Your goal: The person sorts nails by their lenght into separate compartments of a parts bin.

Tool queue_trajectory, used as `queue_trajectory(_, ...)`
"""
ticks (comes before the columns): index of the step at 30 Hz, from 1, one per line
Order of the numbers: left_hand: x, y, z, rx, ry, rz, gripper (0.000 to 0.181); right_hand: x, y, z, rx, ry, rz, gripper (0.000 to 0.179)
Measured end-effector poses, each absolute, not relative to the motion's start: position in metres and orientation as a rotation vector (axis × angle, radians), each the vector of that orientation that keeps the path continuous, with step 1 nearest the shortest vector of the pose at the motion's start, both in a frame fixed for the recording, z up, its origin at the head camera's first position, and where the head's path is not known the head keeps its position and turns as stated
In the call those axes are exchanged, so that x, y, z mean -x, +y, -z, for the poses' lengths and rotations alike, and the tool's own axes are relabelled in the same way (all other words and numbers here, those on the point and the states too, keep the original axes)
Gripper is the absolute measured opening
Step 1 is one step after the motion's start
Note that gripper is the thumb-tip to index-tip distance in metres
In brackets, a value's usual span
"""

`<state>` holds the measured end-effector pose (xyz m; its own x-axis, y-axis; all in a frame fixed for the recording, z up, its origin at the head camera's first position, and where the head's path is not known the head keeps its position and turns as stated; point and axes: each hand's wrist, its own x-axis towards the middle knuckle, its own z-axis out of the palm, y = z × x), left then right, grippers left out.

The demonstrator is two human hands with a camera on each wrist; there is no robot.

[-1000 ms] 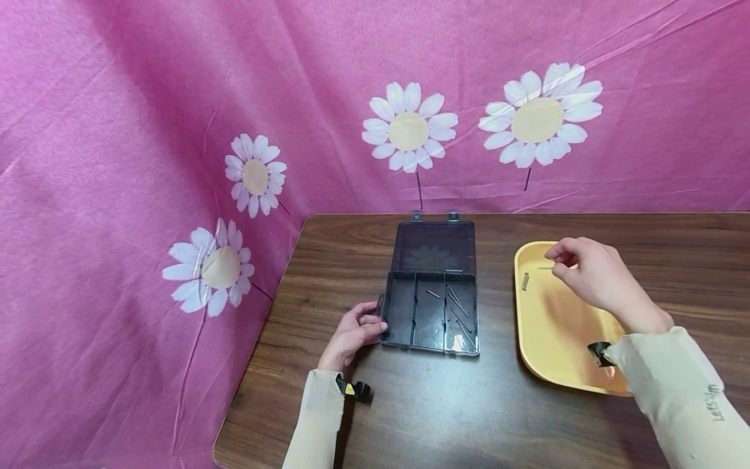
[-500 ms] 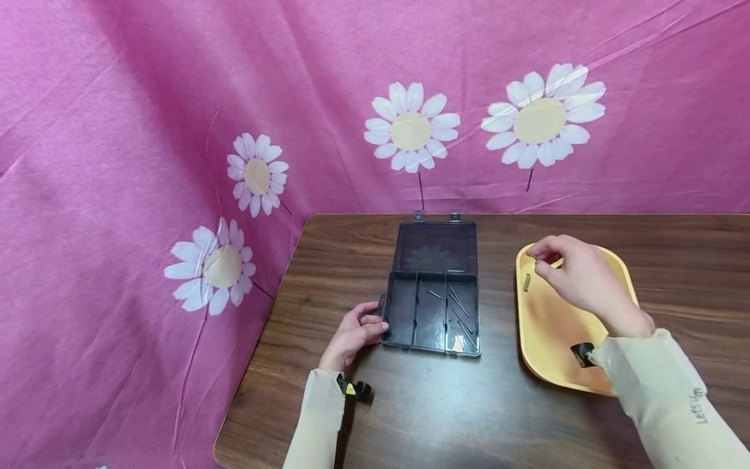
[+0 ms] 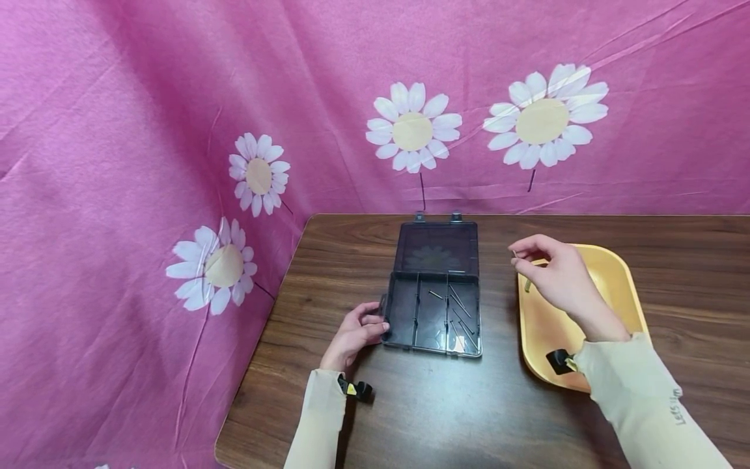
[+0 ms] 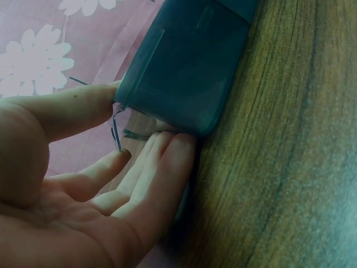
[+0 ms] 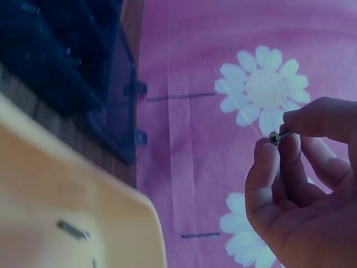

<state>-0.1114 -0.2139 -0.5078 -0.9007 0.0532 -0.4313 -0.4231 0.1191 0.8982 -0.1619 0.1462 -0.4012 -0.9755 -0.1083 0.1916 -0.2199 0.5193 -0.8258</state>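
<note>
My left hand (image 3: 354, 332) holds the left side of a dark see-through compartment box (image 3: 400, 312); in the left wrist view its thumb is at the box's upper edge and its fingertips are lower on the side. The box lies with its lid folded back, and long screws (image 3: 459, 301) lie in its right compartment, a short brass-coloured screw (image 3: 436, 295) in the middle one. My right hand (image 3: 556, 277) pinches a small cross-head screw (image 5: 275, 138) between thumb and fingers, above the left rim of a yellow tray (image 3: 530, 365).
Inside the tray, near its left wall, lies a small metal piece (image 3: 528, 285), partly hidden by my right hand in the head view. The wooden table (image 3: 433, 417) ends at the back against a pink flowered cloth (image 3: 328, 98).
My right hand has moved left with the screw, from over the tray to its left rim. The left hand has stayed at the box.
</note>
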Motion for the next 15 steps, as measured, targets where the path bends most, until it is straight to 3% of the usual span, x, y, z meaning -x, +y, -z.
queue_trajectory(15,0.112,-0.214,0.506,0.371,2.037,-1.838,0.06,0.161,0.107,0.416,-0.28,-2.498,-1.895,0.022)
